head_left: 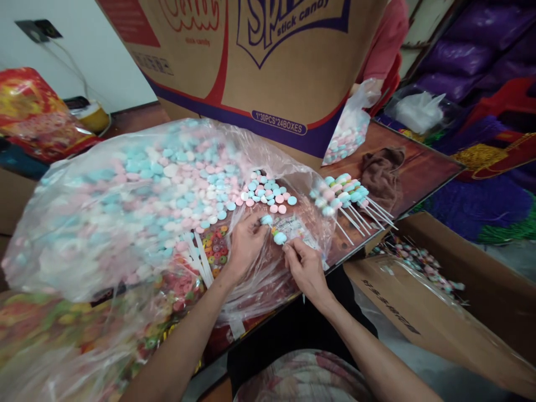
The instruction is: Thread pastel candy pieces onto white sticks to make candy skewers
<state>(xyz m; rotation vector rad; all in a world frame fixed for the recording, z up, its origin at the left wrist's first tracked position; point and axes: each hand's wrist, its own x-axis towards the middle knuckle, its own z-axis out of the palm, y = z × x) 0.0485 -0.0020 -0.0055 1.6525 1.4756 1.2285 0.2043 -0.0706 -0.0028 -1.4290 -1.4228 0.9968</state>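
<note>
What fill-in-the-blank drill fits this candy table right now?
1. The left hand pinches a ____ candy disc.
2. The right hand holds a stick topped by a blue disc, and finished sticks lie to its ____.
3. The brown cloth lies on the ____.
Missing words: blue; right; table.

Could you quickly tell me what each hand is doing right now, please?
Left hand: fingers closed on a blue candy disc.
Right hand: fingers pinched on a stick with a blue candy on its tip.
</note>
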